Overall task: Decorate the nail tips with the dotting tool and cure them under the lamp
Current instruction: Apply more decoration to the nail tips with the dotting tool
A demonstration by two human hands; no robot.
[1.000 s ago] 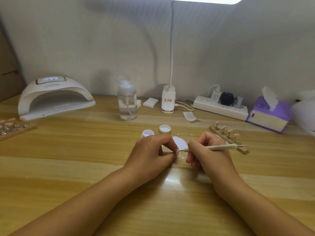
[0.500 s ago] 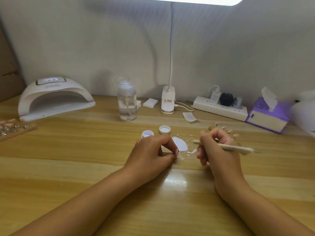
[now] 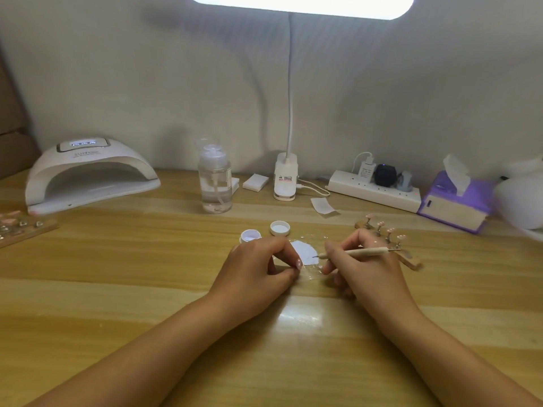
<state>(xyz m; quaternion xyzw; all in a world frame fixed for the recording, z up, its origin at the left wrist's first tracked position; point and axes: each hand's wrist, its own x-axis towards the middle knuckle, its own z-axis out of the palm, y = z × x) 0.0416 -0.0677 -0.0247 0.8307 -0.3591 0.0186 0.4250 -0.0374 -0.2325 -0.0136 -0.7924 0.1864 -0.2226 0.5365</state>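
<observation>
My left hand (image 3: 257, 270) rests on the wooden table and pinches a small pink nail tip (image 3: 299, 263) between thumb and forefinger. My right hand (image 3: 363, 270) grips a slim wooden dotting tool (image 3: 357, 252) like a pen. Its metal point sits over a white patch of gel (image 3: 305, 254) on the table, just right of the nail tip. A wooden holder (image 3: 389, 242) with several nail tips on stands lies behind my right hand. The white curing lamp (image 3: 85, 174) stands at the far left with its display lit.
An open small gel jar (image 3: 249, 235) and its lid (image 3: 279, 228) sit behind my left hand. Further back stand a pump bottle (image 3: 214, 183), a desk lamp base (image 3: 285, 177), a power strip (image 3: 374, 189) and a purple tissue box (image 3: 455, 201). Another nail-tip holder (image 3: 20, 227) lies at the left edge.
My right hand drew the dotting tool away to the right, then came back left, so its point now sits over the white gel patch. My left hand stayed put.
</observation>
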